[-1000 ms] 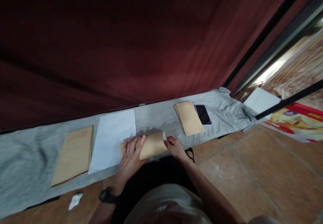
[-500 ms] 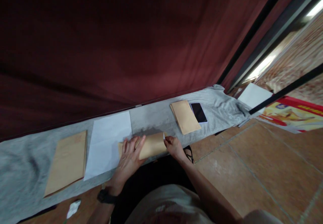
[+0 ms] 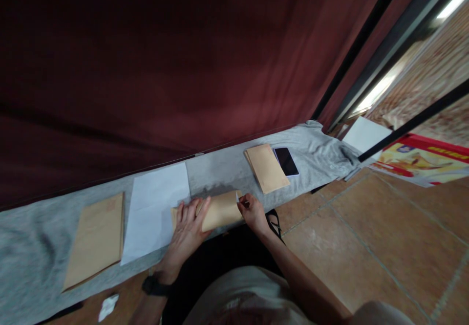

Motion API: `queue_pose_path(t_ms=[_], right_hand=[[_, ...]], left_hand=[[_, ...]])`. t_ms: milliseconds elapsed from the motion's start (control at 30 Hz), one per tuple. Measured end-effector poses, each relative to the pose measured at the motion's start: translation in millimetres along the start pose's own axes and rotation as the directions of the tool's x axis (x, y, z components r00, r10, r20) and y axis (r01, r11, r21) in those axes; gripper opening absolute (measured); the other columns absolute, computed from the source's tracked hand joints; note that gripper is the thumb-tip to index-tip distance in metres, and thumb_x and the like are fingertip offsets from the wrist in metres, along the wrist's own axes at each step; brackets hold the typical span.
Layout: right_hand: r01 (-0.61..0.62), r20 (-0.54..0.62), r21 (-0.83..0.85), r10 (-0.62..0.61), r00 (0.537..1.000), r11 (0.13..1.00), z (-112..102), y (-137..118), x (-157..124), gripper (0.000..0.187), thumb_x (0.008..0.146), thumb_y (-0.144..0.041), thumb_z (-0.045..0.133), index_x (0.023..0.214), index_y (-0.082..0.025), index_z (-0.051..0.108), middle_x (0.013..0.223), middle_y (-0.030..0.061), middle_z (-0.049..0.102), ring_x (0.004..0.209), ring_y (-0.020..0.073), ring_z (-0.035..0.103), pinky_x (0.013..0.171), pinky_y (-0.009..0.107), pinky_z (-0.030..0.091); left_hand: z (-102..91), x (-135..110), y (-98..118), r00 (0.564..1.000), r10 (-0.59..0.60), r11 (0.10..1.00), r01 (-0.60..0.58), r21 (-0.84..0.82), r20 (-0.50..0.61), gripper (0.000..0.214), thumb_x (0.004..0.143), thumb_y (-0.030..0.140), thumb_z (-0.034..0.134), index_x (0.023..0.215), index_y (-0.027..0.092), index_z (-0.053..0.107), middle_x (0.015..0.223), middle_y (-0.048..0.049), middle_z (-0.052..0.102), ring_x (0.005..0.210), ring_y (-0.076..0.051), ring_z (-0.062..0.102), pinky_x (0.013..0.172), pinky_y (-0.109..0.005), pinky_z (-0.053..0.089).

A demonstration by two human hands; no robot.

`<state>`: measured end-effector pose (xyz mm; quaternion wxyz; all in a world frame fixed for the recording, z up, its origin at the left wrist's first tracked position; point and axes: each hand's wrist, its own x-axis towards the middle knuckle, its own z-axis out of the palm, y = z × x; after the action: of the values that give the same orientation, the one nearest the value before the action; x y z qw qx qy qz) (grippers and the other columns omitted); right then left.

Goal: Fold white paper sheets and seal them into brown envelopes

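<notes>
A brown paper envelope (image 3: pixel 222 210) lies bowed upward near the front edge of the cloth-covered surface. My left hand (image 3: pixel 190 220) holds its left part down, fingers bent over the top and thumb set apart. At the right end of the envelope, my right hand (image 3: pixel 252 212) is closed in a pinch on a white paper edge (image 3: pixel 237 197) showing at the opening. The fingertips partly hide that paper. A large white sheet (image 3: pixel 156 212) lies just left of my left hand, its near right part beside the envelope.
A grey cloth (image 3: pixel 220 168) covers the narrow surface. Brown envelopes (image 3: pixel 95 239) lie at the left; smaller ones (image 3: pixel 269 167) lie right, beside a phone (image 3: pixel 286 161). A dark red curtain (image 3: pixel 183 71) hangs behind. Black bars (image 3: pixel 414 119) cross at right. Crumpled white paper (image 3: pixel 108 307) lies on the floor.
The view has shifted slightly. My right hand stays at the envelope's right end, its fingers slightly changed at the paper; my left hand keeps its place.
</notes>
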<state>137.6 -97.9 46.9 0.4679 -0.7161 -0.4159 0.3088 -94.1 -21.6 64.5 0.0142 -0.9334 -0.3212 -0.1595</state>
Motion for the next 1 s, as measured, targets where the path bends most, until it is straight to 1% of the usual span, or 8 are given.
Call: queue_pose_path(t_ms=[367, 533, 633, 767, 833, 900, 967, 1000], right_hand=[[0.009, -0.062, 0.158, 0.000, 0.998, 0.987, -0.1, 3.8, 0.2, 0.013, 0.076, -0.023, 0.059, 0.088, -0.021, 0.056, 0.077, 0.0000, 0.065, 0.069, 0.0168, 0.063, 0.067, 0.028, 0.047], [-0.139, -0.041, 0.410, 0.171, 0.984, 0.901, 4.6, 7.0, 5.9, 0.033, 0.067, -0.025, 0.065, 0.099, -0.020, 0.062, 0.072, -0.0032, 0.065, 0.063, 0.0149, 0.061, 0.060, 0.026, 0.047], [-0.246, 0.028, 0.525, 0.273, 0.962, 0.814, 5.7, 8.8, 12.0, 0.014, 0.063, -0.029, 0.067, 0.070, -0.020, 0.060, 0.059, -0.0033, 0.061, 0.054, 0.0130, 0.055, 0.053, 0.024, 0.043], [-0.279, 0.013, 0.597, 0.339, 0.941, 0.752, 4.8, 10.0, 20.3, 0.021, 0.060, -0.037, 0.066, 0.064, -0.021, 0.053, 0.053, -0.0040, 0.057, 0.047, 0.0116, 0.051, 0.046, 0.022, 0.039], [-0.275, -0.007, 0.633, 0.361, 0.933, 0.724, 6.4, 9.3, 23.0, 0.024, 0.060, -0.040, 0.066, 0.065, -0.022, 0.051, 0.053, -0.0040, 0.057, 0.046, 0.0117, 0.051, 0.044, 0.022, 0.038], [-0.262, -0.030, 0.665, 0.375, 0.927, 0.700, 10.8, 7.8, 23.8, 0.027, 0.059, -0.042, 0.066, 0.065, -0.023, 0.048, 0.053, -0.0041, 0.056, 0.048, 0.0120, 0.052, 0.045, 0.022, 0.038], [-0.249, -0.044, 0.692, 0.384, 0.922, 0.678, 17.4, 6.3, 22.1, 0.030, 0.057, -0.044, 0.066, 0.066, -0.024, 0.045, 0.055, -0.0042, 0.056, 0.050, 0.0122, 0.053, 0.046, 0.022, 0.040], [-0.246, -0.045, 0.703, 0.388, 0.921, 0.667, 21.0, 5.7, 20.5, 0.031, 0.057, -0.044, 0.067, 0.067, -0.024, 0.045, 0.056, -0.0041, 0.056, 0.050, 0.0124, 0.053, 0.047, 0.023, 0.041]], left_hand=[[-1.7, 3.0, 1.0, 0.999, 0.027, 0.999, -0.028, 0.016, 0.027, 0.088, 0.083, 0.034, 0.067, 0.157, 0.016, 0.023, 0.140, -0.0225, 0.051, 0.133, -0.037, 0.048, 0.118, -0.061, 0.022], [-5.3, 11.6, -0.8, 0.999, 0.036, 0.999, -0.036, -0.008, 0.023, 0.085, 0.084, 0.031, 0.067, 0.157, 0.017, 0.024, 0.148, -0.0216, 0.046, 0.143, -0.037, 0.036, 0.119, -0.061, 0.018], [-8.2, 18.3, -1.0, 0.999, -0.048, 0.998, 0.048, -0.029, 0.002, 0.085, 0.084, 0.027, 0.067, 0.157, 0.021, 0.024, 0.159, -0.0200, 0.031, 0.150, -0.039, 0.022, 0.118, -0.064, 0.016], [-1.7, 24.6, 5.9, 0.945, -0.316, 0.925, 0.287, -0.250, -0.083, 0.079, 0.087, 0.034, 0.065, 0.156, 0.023, 0.028, 0.165, -0.0175, 0.018, 0.151, -0.038, 0.018, 0.118, -0.062, 0.021], [7.4, 26.2, 17.0, 0.844, -0.534, 0.733, 0.436, -0.522, -0.046, 0.077, 0.087, 0.043, 0.065, 0.153, 0.021, 0.032, 0.161, -0.0194, 0.026, 0.148, -0.037, 0.027, 0.116, -0.057, 0.031], [17.3, 28.1, 34.5, 0.666, -0.718, 0.297, 0.557, -0.776, 0.204, 0.072, 0.088, 0.048, 0.063, 0.149, 0.020, 0.037, 0.149, -0.0207, 0.046, 0.138, -0.035, 0.046, 0.109, -0.055, 0.043], [25.3, 31.4, 55.3, 0.563, -0.598, -0.221, 0.568, -0.793, 0.570, 0.062, 0.089, 0.050, 0.063, 0.139, 0.020, 0.045, 0.126, -0.0185, 0.065, 0.117, -0.031, 0.065, 0.098, -0.051, 0.053], [28.2, 33.7, 65.6, 0.536, -0.503, -0.401, 0.551, -0.732, 0.679, 0.054, 0.087, 0.049, 0.067, 0.129, 0.019, 0.053, 0.115, -0.0161, 0.070, 0.108, -0.030, 0.070, 0.093, -0.047, 0.057]])
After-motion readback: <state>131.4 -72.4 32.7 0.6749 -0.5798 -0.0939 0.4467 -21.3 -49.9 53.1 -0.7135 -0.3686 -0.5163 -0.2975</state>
